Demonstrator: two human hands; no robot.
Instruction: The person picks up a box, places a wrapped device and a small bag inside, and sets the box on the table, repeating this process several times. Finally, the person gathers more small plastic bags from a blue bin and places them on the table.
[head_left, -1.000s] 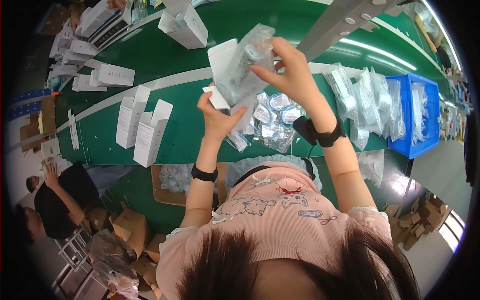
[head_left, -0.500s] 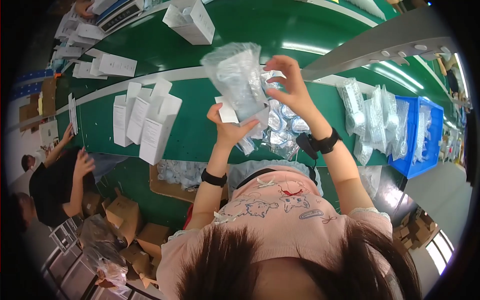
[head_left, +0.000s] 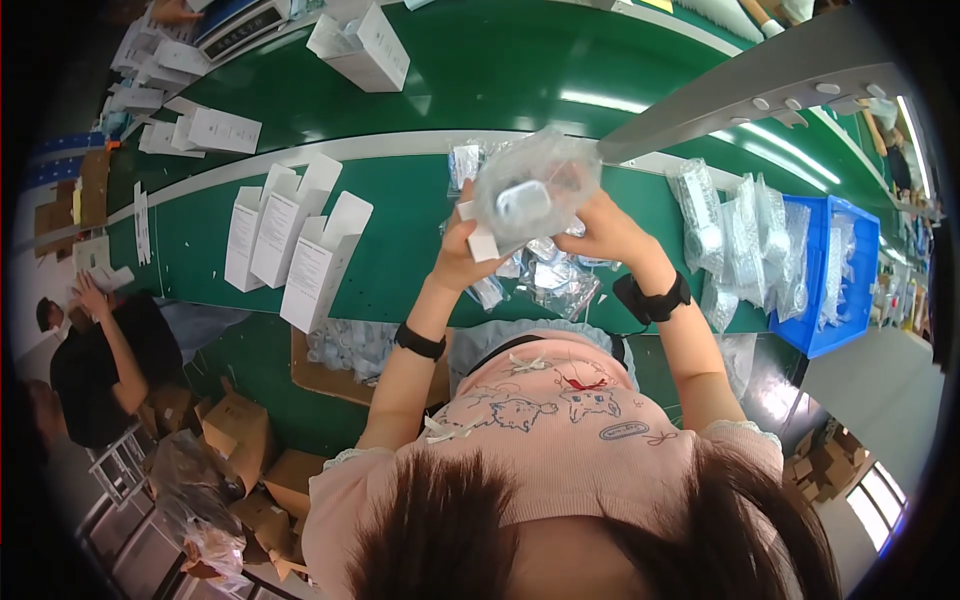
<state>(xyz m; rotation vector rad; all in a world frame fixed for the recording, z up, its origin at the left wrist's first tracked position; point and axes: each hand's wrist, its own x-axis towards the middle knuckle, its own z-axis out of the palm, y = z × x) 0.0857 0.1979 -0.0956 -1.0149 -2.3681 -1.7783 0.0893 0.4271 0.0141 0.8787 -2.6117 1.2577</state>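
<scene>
Head view: clear, crinkled plastic bubble bag [head_left: 545,175], puffed and glossy, rounded pale item [head_left: 522,202] showing dimly through film. Bag raised above green table [head_left: 400,225], before person's chest. White cardboard box [head_left: 484,243], mostly hidden behind bag, gripped by left hand [head_left: 460,260]. Right hand [head_left: 615,238] at bag's right side, fingers partly hidden; cannot tell whether gripping. Shiny silver-blue plastic packets [head_left: 560,280] piled on table.
</scene>
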